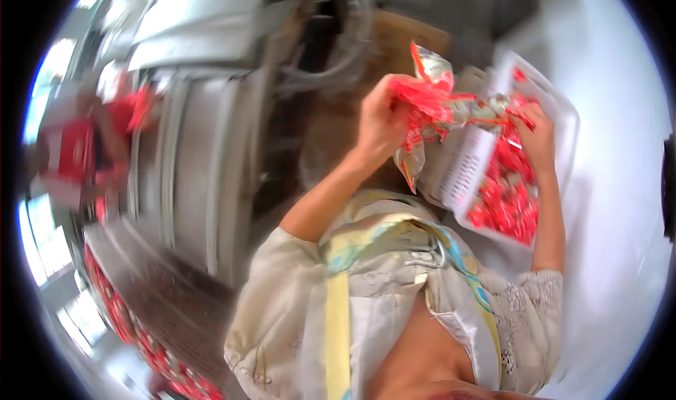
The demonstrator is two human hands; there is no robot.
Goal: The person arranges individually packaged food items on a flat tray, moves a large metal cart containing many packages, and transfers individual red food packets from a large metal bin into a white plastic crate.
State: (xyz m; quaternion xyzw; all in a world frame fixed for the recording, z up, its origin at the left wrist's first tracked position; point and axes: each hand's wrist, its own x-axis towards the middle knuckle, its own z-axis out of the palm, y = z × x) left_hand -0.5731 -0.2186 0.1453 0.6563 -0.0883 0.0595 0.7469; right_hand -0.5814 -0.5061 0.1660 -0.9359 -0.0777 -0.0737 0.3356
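My left hand (382,118) is closed around a bunch of shiny red-and-silver foil packets (422,94), some of them hanging below my fingers. From there a crumpled run of the same foil stretches across to my right hand (536,134), whose fingers are closed on its far end. Whether the packets are joined in a strip is too blurred to tell. Under my right hand and forearm lies a white plastic crate (465,164) holding many small red wrapped packets (503,189).
A brown cardboard box (408,37) stands beyond my hands. Grey metal panels (197,167) rise to my left, with a person in red (77,146) past them. Lower left, a brown box (162,280) adjoins a row of red packets (141,336). A white wall-like surface (612,189) borders the right.
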